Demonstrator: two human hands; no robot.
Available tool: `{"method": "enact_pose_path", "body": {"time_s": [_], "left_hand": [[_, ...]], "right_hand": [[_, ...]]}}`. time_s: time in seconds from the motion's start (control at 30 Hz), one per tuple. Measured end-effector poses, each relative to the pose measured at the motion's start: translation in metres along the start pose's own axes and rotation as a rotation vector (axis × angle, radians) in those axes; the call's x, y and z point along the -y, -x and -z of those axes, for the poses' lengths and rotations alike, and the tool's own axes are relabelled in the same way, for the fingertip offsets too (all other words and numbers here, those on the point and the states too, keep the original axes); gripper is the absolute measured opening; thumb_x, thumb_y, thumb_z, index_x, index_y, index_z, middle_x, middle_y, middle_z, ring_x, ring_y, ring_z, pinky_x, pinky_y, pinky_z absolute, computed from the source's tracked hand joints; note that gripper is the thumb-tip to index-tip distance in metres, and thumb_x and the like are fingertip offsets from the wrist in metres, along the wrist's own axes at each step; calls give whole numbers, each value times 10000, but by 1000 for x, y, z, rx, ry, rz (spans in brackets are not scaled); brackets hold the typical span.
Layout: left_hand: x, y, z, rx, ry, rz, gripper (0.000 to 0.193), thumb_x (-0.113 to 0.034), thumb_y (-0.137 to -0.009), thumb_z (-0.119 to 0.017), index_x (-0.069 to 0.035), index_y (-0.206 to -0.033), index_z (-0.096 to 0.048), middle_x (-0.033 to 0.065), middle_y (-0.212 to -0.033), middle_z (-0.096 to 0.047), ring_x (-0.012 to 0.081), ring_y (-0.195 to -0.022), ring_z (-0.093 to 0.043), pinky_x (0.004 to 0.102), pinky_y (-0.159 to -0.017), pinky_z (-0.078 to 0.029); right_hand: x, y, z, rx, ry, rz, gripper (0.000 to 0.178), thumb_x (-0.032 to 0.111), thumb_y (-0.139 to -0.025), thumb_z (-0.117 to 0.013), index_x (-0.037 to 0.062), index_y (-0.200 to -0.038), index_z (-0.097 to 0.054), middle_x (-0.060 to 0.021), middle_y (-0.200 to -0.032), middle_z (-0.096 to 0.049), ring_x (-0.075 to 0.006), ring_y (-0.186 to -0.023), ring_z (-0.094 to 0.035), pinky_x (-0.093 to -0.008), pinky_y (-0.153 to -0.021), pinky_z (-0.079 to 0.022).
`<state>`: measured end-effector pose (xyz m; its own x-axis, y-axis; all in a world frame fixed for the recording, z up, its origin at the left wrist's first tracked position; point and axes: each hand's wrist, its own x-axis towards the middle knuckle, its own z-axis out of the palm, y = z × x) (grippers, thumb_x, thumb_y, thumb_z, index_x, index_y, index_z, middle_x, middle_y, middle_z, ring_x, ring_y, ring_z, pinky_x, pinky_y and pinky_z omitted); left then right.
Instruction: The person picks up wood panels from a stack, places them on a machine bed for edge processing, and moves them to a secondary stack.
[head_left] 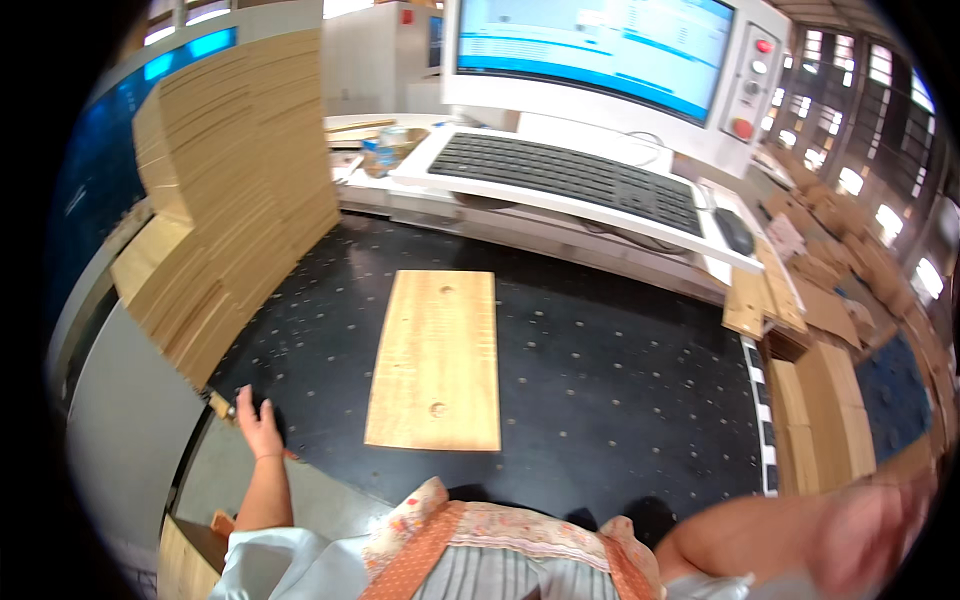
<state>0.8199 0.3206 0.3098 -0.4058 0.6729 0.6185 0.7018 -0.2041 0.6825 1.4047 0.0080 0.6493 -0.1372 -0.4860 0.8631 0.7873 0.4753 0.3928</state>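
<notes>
One board [432, 350] lies flat, centre of black table [630, 400], untouched; tall panel stack [240, 190] remains at 10 o'clock. Left hand [261, 434] at 8, fingers spread, looks empty. Right hand [872, 540] at 4, blurred, can't tell fingers.

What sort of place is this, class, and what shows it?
Probably a woodworking workshop or factory: stacked boards, a screen beside red buttons, and a wooden panel on a black table.

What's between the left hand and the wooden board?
In the head view, only the black tabletop with its pale dots shows between the left hand and the wooden board.
</notes>
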Motion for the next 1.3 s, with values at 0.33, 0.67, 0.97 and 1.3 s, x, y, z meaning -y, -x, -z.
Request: {"method": "enact_pose_path", "body": {"time_s": [0.33, 0.67, 0.97, 1.3], "left_hand": [[4, 4, 6, 20, 32, 54, 451, -72, -880, -506, 3, -1317, -425, 138, -1374, -419, 270, -1275, -374, 352, -1077, -242], [4, 5, 11, 17, 42, 71, 450, -72, -884, -487, -10, -1325, -420, 134, -1379, -408, 270, -1282, -363, 357, -1082, -233], [1, 3, 12, 48, 20, 84, 447, -81, -887, -485, -1, -1322, -421, 140, -1376, -411, 268, -1278, -369, 350, -1079, -238], [2, 2, 15, 62, -28, 91, 433, -112, -904, -480, -12, -1321, -427, 133, -1375, -415, 268, -1273, -377, 356, -1073, -253]], "right_hand": [[-165, 194, -128, 674, 326, -732, 420, -55, -664, -468, -11, -1080, -504, -178, -1090, -570, -329, -1102, -496, -402, -978, -363], [-191, 222, -130, 724, 400, -809, 470, -35, -674, -483, 0, -1143, -499, -205, -1187, -508, -358, -1189, -422, -427, -1026, -307], [-198, 233, -124, 773, 395, -726, 505, -14, -679, -481, 15, -1183, -476, -183, -1203, -498, -348, -1197, -411, -413, -1038, -304], [-199, 232, -123, 808, 385, -772, 520, 10, -693, -507, 37, -1211, -474, -178, -1237, -487, -337, -1244, -381, -411, -1052, -286]]}}
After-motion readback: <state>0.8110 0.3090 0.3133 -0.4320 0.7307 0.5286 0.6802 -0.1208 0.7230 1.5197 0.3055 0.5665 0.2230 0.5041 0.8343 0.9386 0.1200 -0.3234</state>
